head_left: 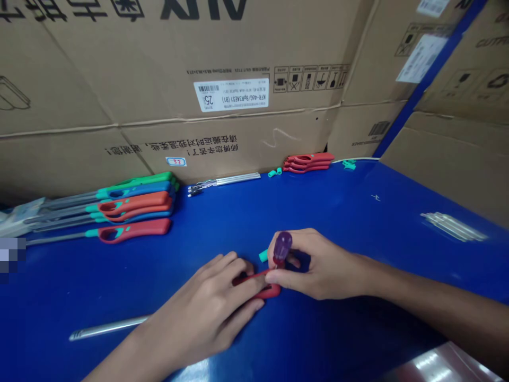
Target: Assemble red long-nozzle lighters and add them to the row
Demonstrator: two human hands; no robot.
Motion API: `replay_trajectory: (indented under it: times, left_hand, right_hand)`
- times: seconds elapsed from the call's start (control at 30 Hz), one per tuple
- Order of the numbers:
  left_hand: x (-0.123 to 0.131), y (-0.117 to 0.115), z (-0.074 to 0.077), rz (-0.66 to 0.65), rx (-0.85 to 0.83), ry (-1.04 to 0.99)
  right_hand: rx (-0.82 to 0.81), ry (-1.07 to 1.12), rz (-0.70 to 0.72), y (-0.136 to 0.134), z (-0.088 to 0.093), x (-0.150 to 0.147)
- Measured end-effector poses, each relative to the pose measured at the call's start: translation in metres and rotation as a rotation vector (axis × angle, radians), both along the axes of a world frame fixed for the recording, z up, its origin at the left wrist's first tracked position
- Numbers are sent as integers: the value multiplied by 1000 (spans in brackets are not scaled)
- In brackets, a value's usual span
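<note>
My left hand (217, 297) presses a red lighter handle (272, 291) against the blue table, its fingers closed over most of it. A small screwdriver (283, 245) with a purple grip stands almost upright in my right hand (322, 268). Thumb and fingers pinch it low down, over the end of the red handle. Its tip is hidden by the fingers. Just behind the handle lies a small teal piece (263, 255). A silver tube (109, 327) runs under my left wrist; I cannot tell whether it joins the red handle.
Several long lighters (135, 230) in red, orange, blue and green lie stacked at left. Along the cardboard wall (159, 106) are thin metal rods with wires (238, 179), small teal caps (272, 173) and stacked red handle parts (308, 162). Silver tubes (453, 226) lie at right.
</note>
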State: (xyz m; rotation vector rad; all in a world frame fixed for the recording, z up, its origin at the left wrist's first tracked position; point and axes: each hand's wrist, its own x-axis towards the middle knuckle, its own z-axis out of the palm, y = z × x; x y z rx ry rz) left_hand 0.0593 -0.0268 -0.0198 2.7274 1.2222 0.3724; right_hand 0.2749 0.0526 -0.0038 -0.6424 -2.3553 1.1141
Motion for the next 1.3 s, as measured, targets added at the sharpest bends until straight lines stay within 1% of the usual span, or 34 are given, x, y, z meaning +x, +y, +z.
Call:
replay_trajectory:
  times: [0.13, 0.27, 0.47, 0.53, 0.63, 0.73, 0.87, 1.03, 1.17, 1.3]
  left_hand:
    - [0, 0, 1, -6, -3, -2]
    - [1, 0, 2, -2, 13, -8]
    - [0, -1, 1, 8, 41, -5]
    - [0, -1, 1, 9, 46, -5]
    - [-1, -1, 0, 8, 37, -2]
    - [0, 0, 0, 13, 27, -5]
    - [0, 0, 0, 8, 34, 3]
    - [1, 1, 1, -3, 73, -37]
    - [2, 1, 2, -7, 76, -42]
    - [2, 1, 3, -8, 78, -42]
  right_hand:
    - [-17, 17, 62, 2, 1, 2]
    - [-75, 19, 128, 4, 5, 3]
    - [-2, 44, 191, 4, 8, 3]
    - [24, 35, 171, 3, 7, 2]
    - [50, 25, 90, 0, 3, 1]
    - [31, 19, 27, -3, 0, -1]
    - [-15, 19, 49, -2, -1, 0]
    - [-50, 19, 121, 2, 5, 3]
    - [3, -1, 120, 4, 9, 4]
    - [59, 16, 89, 2, 5, 2]
